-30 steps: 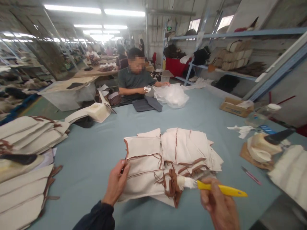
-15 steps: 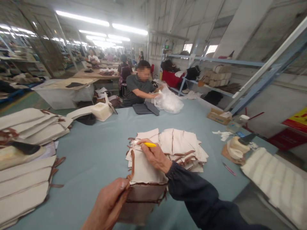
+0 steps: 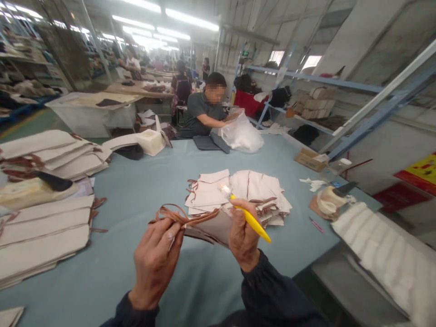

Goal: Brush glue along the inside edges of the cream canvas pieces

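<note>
My left hand (image 3: 155, 261) pinches a bundle of thin brown straps (image 3: 200, 219) at the edge of a fabric piece (image 3: 218, 228), which is held up off the table between my hands. A brush with a yellow handle (image 3: 254, 222) is gripped in my right hand (image 3: 243, 240). Its pale bristles point away from me, over the pile of cream panels (image 3: 254, 184) with brown trim. My right fingers are also at the piece's right end; whether they grip it I cannot tell.
Stacks of cream panels (image 3: 44, 231) lie on the left of the blue-green table (image 3: 136, 281). A dark-nozzled container (image 3: 332, 204) and a pink pen-like tool (image 3: 316, 225) lie on the right. Across the table, a co-worker (image 3: 200, 113) handles a clear plastic bag (image 3: 247, 134).
The piece has been lifted and turned, its brown straps now gathered in my left hand. My right hand has drawn back off the panel with the brush, toward the right.
</note>
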`<state>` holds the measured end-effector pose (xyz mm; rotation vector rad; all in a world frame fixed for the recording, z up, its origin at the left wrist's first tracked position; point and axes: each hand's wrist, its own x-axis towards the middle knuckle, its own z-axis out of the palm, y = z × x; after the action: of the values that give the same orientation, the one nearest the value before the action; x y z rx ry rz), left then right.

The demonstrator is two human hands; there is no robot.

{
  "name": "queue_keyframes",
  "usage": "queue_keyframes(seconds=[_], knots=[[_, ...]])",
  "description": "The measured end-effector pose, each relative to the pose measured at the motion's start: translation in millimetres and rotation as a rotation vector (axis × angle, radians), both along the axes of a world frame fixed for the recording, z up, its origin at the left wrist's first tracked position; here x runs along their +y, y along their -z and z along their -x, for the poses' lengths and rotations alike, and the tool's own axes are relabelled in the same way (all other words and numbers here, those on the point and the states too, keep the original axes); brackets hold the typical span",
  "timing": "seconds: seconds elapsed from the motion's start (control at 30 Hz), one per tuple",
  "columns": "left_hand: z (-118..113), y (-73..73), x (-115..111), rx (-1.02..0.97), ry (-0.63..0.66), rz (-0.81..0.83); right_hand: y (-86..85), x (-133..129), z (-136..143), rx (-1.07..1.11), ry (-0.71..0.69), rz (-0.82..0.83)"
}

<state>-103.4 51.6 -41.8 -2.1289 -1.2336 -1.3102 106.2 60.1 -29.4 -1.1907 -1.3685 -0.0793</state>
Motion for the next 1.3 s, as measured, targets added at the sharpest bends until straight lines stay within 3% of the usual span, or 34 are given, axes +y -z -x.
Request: queue_keyframes(seconds=[0.2,0.33,0.43,0.53,0.7,0.8,0.97,1.1,1.2,1.3], knots=[[-14,14.8,-7,-0.241,0.13,0.271,-6.5,-12,0,0.034,0.018,0.001],[-21,20.9,-25,-0.222,0.054,0.31,4.3,-2,-2,-0.004,0.075,0.041],[-19,17.2,-51,-0.224,0.177,0.416,18.5,6,-1,-0.072,0.105,0.167],[-7,5.5,-74,-0.156,0.324,0.495,30.7,5,9,-0.098,0.037,0.25],[20,-2.6,-77,-0.108,0.317,0.653,49.7,1,32,-0.088,-0.054,0.359],[28,9.9,-72,-0.14,0.34,0.835,61.2,1,41,-0.067,-0.094,0.384],[29,39.5,-67,-0.391,0.299,1.131,65.6,-8,50,-0.053,-0.188,0.327],[33,41.5,-58,-0.15,0.176,0.962,54.6,-23,54,-0.08,-0.274,0.24],[35,23.3,-52,0.051,0.126,0.774,45.1,-33,55,-0.119,-0.331,0.148],[32,2.3,-48,0.024,0.217,0.799,40.5,-38,50,-0.172,-0.358,0.073]])
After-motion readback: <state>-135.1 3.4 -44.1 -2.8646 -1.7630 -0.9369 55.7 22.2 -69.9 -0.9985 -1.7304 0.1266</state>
